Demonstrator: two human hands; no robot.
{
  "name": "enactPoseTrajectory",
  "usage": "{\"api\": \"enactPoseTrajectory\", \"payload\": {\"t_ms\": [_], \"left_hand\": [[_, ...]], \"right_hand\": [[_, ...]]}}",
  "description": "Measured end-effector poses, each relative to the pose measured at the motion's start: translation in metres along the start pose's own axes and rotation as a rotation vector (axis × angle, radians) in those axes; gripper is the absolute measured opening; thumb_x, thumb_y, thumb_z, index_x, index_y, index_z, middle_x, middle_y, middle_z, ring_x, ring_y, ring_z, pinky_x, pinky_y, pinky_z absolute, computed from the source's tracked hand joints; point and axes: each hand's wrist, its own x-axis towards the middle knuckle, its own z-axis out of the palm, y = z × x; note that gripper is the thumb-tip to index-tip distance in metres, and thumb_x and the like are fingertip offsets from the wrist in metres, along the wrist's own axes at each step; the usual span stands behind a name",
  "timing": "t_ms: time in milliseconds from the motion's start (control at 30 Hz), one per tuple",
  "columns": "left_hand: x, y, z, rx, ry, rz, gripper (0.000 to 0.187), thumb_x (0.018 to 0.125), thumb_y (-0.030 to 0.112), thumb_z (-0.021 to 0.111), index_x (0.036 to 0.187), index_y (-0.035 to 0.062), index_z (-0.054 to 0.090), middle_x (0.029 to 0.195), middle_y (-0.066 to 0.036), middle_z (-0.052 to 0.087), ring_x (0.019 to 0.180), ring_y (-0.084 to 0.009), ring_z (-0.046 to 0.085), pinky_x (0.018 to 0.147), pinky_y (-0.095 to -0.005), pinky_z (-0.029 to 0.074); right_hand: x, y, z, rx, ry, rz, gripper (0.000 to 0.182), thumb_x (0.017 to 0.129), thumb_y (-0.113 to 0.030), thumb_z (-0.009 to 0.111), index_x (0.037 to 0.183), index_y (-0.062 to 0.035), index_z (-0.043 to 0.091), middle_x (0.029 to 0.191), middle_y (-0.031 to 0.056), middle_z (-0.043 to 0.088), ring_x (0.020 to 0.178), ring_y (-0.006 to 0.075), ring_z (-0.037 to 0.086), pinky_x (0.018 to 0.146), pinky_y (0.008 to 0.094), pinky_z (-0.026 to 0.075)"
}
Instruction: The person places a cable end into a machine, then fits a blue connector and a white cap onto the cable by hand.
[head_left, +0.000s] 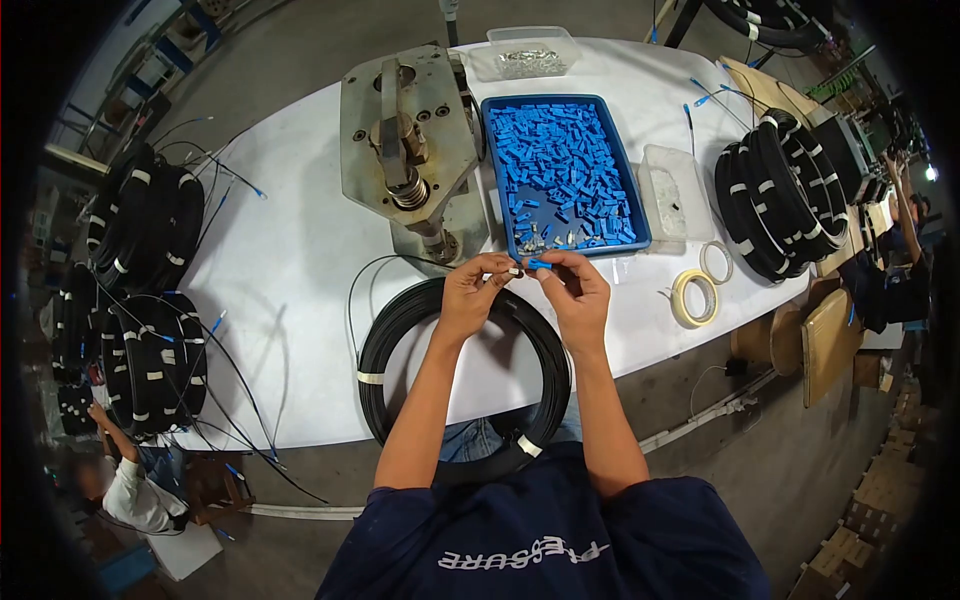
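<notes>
My left hand (474,294) pinches the end of a thin black cable, with a small pale tip showing at the fingertips. Close beside it, my right hand (577,298) holds a blue connector housing (538,264) between thumb and fingers. The two pieces are almost touching; whether they meet is too small to tell. Beneath both hands lies a coil of black cable (373,350), bound with white tape and reaching over the table's front edge. Just beyond the hands is a blue tray (630,180) full of loose blue connector housings (560,150), with small metallic pieces at its near end.
A metal hand press (430,130) stands left of the tray. Clear plastic boxes (672,195) sit right of and behind it. Tape rolls (694,298) lie at right. Taped cable coils (780,195) flank the white table (290,200). Another person (140,490) is at lower left.
</notes>
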Motion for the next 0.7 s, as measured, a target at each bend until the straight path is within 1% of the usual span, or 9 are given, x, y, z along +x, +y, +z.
{"api": "enactPoseTrajectory", "payload": {"t_ms": [67,133,200,267,300,433,500,633,700], "left_hand": [[0.0,0.003,0.001,-0.016,-0.009,-0.009,0.006,0.089,-0.003,0.065,0.094,0.0006,0.064,0.1,-0.011,0.066,0.098,-0.0204,0.062,0.089,-0.0326,0.049],[-0.001,0.005,0.002,-0.019,0.005,-0.039,0.006,0.09,0.0,0.065,0.096,-0.0006,0.066,0.099,-0.008,0.066,0.098,-0.0167,0.059,0.088,-0.0288,0.046],[-0.001,0.004,0.002,-0.025,0.009,-0.034,0.005,0.09,0.0,0.065,0.095,-0.0005,0.066,0.099,-0.008,0.066,0.097,-0.0165,0.059,0.088,-0.0286,0.046],[-0.001,0.004,0.002,-0.034,0.012,-0.03,0.005,0.09,0.0,0.065,0.095,-0.0005,0.066,0.098,-0.008,0.065,0.097,-0.0163,0.059,0.087,-0.0284,0.046],[-0.001,0.005,0.001,0.004,-0.01,-0.031,0.004,0.09,-0.001,0.065,0.094,-0.0009,0.064,0.1,-0.009,0.066,0.098,-0.0174,0.06,0.088,-0.0293,0.047],[-0.001,0.003,0.002,0.078,-0.015,0.011,0.004,0.09,-0.003,0.064,0.093,-0.0016,0.062,0.102,-0.011,0.066,0.1,-0.0188,0.061,0.088,-0.0303,0.048],[-0.002,0.003,0.004,0.05,0.007,0.003,0.003,0.089,-0.003,0.064,0.091,-0.0013,0.062,0.101,-0.01,0.066,0.099,-0.0184,0.06,0.089,-0.0302,0.047],[-0.002,0.003,0.005,0.003,0.025,0.008,0.005,0.089,-0.005,0.063,0.091,-0.0005,0.064,0.099,-0.009,0.068,0.099,-0.0177,0.061,0.09,-0.0294,0.047],[-0.003,0.004,0.005,0.01,0.037,-0.012,0.007,0.089,-0.006,0.062,0.091,-0.0007,0.064,0.099,-0.009,0.068,0.098,-0.0172,0.061,0.089,-0.0291,0.048]], "right_hand": [[-0.003,0.002,0.003,-0.039,-0.012,-0.016,0.02,0.087,0.005,0.064,0.107,0.0036,0.062,0.104,0.0101,0.065,0.097,0.0157,0.064,0.087,0.0279,0.052],[-0.004,0.005,0.004,-0.078,-0.022,-0.033,0.02,0.086,0.005,0.066,0.106,0.0034,0.062,0.103,0.0099,0.066,0.095,0.0148,0.064,0.085,0.0271,0.052],[-0.003,0.007,0.004,-0.224,-0.066,-0.055,0.021,0.084,0.004,0.068,0.105,0.0032,0.064,0.1,0.0083,0.067,0.089,0.0119,0.062,0.08,0.0244,0.05],[-0.001,0.001,0.004,-0.3,-0.072,-0.051,0.021,0.084,0.004,0.068,0.105,0.0034,0.065,0.1,0.0079,0.067,0.086,0.011,0.061,0.078,0.0235,0.05],[0.0,-0.003,0.004,-0.375,-0.078,-0.047,0.022,0.083,0.004,0.069,0.104,0.0035,0.066,0.099,0.0076,0.068,0.084,0.0101,0.06,0.076,0.0226,0.049],[0.0,-0.012,0.006,-0.23,-0.07,0.028,0.021,0.083,0.005,0.069,0.104,0.0043,0.067,0.102,0.0086,0.069,0.086,0.0104,0.061,0.078,0.0228,0.049],[-0.001,-0.012,0.008,-0.213,-0.08,-0.073,0.02,0.084,0.006,0.068,0.104,0.0049,0.067,0.105,0.0103,0.069,0.088,0.0118,0.062,0.079,0.0236,0.049],[-0.005,-0.01,0.008,-0.212,-0.113,-0.057,0.018,0.084,0.007,0.067,0.102,0.0054,0.067,0.107,0.012,0.069,0.091,0.0137,0.063,0.081,0.0248,0.05],[-0.005,-0.009,0.006,-0.238,-0.092,-0.109,0.017,0.084,0.007,0.067,0.101,0.0056,0.067,0.106,0.0128,0.068,0.093,0.015,0.063,0.082,0.0258,0.05]]}}
